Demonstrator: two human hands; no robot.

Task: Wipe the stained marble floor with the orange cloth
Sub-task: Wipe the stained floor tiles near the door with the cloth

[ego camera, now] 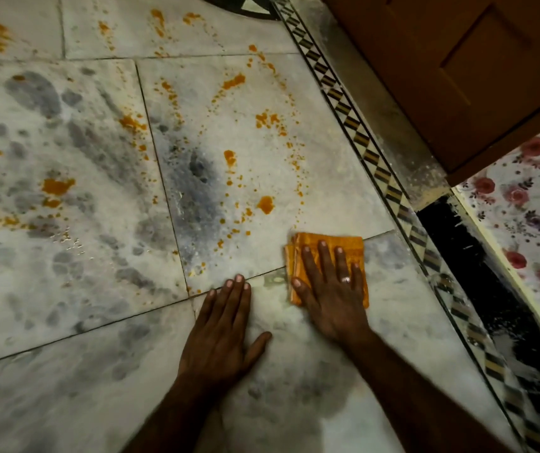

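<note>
dim light — a wooden door [458,76] beside a chequered inlay border [373,158] and floral sheet [523,204].

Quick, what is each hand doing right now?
Left hand: open, flat on the bare marble floor, holding nothing.
Right hand: open, palm pressing the folded orange cloth onto the floor.

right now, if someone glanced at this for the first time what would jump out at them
The orange stains spattered over the pale marble floor, thickest across the middle and upper slabs. Next, the folded orange cloth pressed flat under the right hand, with the left hand resting bare on the floor beside it. A patterned inlay border runs diagonally along the right, beside a brown wooden door.
</note>
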